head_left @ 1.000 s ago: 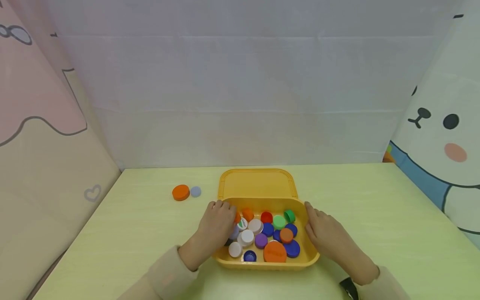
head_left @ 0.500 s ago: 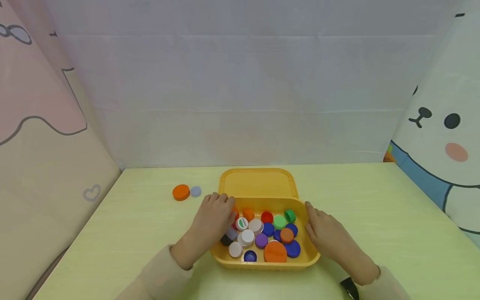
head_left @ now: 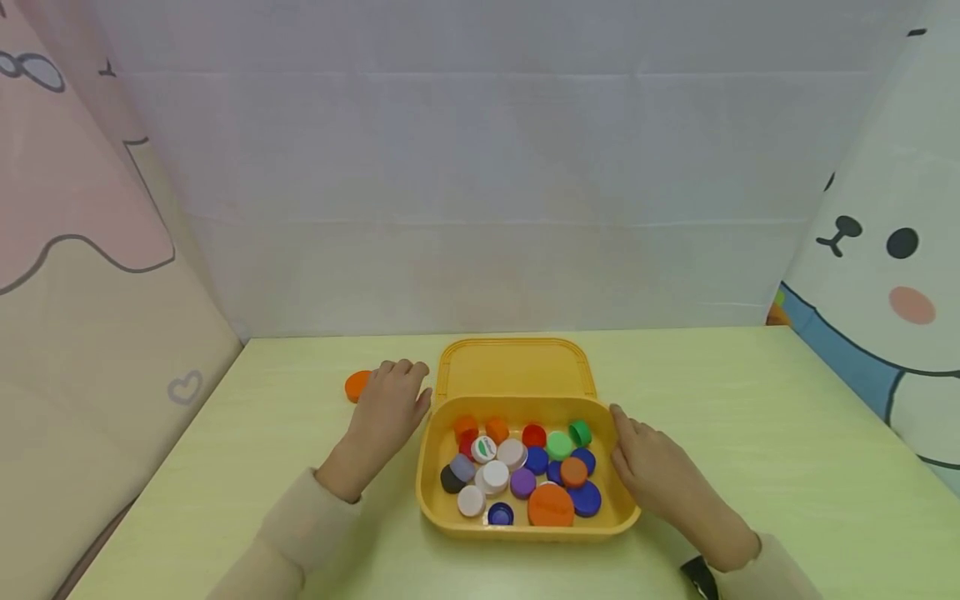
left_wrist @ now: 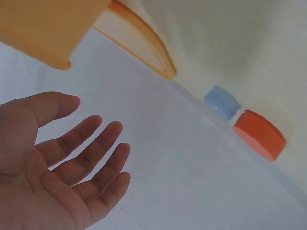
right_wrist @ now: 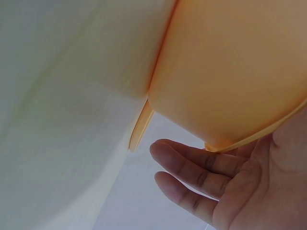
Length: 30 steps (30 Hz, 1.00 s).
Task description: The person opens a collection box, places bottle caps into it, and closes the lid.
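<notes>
A yellow plastic box (head_left: 528, 533) stands on the table, holding several bottle caps in white, blue, purple, red, green, orange and black. Left of it, my left hand (head_left: 386, 408) hovers with spread, loosely bent fingers and nothing in its palm, as the left wrist view shows. Near that hand lie an orange cap (left_wrist: 260, 135) and a pale blue cap (left_wrist: 221, 102); in the head view the hand hides the pale blue one and partly covers the orange one. My right hand (head_left: 660, 475) rests on the box's right rim, its fingers extended along the outside.
A yellow lid (head_left: 516, 367) lies directly behind the box. The pale table (head_left: 750, 417) meets a white cloth backdrop (head_left: 480, 192), with printed cloths at both sides. A small black object (head_left: 699, 577) sits beside the right sleeve.
My left hand has drawn away from the box's left side, leftward and toward the back, uncovering the caps there. The right hand and the box have stayed put.
</notes>
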Available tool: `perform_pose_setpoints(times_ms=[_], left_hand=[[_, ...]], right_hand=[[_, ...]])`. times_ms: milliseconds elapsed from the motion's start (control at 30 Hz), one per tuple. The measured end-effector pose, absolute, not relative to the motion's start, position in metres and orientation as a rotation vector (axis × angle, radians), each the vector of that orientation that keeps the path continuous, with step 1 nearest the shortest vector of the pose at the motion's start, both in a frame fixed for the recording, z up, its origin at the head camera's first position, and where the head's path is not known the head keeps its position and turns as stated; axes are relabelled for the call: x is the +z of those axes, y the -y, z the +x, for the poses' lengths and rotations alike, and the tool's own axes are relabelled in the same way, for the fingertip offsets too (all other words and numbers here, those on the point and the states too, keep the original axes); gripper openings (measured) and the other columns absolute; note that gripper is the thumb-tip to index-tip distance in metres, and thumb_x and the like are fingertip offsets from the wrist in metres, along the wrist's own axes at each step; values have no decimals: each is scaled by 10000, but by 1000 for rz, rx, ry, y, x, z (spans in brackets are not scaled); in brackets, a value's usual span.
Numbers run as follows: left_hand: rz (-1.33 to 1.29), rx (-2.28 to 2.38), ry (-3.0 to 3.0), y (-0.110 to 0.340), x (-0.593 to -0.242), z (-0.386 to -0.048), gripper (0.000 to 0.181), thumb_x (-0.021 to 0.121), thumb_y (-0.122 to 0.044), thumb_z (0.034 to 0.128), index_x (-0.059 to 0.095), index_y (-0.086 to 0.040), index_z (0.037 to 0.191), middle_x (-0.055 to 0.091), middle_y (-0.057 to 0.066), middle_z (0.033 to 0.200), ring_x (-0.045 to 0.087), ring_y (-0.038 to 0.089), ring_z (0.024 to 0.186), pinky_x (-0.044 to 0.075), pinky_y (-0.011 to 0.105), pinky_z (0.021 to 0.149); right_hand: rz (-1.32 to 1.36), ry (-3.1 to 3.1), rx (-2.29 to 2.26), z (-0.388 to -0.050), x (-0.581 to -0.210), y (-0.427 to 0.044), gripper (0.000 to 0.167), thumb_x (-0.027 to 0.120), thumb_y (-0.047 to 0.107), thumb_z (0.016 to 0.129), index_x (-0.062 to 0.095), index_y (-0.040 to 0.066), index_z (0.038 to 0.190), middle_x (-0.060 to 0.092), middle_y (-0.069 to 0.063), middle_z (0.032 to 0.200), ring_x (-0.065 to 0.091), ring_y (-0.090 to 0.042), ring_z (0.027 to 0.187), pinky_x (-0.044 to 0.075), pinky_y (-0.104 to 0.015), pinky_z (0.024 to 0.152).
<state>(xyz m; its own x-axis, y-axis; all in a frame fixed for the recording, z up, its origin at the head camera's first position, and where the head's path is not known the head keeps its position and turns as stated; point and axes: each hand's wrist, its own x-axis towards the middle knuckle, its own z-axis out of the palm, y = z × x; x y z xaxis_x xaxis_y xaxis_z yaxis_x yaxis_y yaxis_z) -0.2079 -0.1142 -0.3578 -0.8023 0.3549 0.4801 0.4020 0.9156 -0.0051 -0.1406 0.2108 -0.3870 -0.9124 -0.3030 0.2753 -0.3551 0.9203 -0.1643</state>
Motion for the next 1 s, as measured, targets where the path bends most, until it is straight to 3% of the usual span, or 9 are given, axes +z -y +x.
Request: perform_pose_setpoints(times_ms=[600,1000], left_hand=[[-340,-46,2832,163,-383,-249,256,633,-189,824,587,17,969,599,176,850,553,379,815,467,481,724],[-338,-37,2846,171,-393,-259,184,628,-181,815,540,-20,802,522,125,721,512,327,709,448,437,634]], right_hand=[[498,2838,312,-141,-387,-212,444,481,89,883,413,-109,1275,608,-237,1083,611,-363,925,488,-461,816],[497,2818,310,-141,-389,-211,441,483,84,874,423,-110,1266,616,-231,1040,617,-354,877,493,-456,790]])
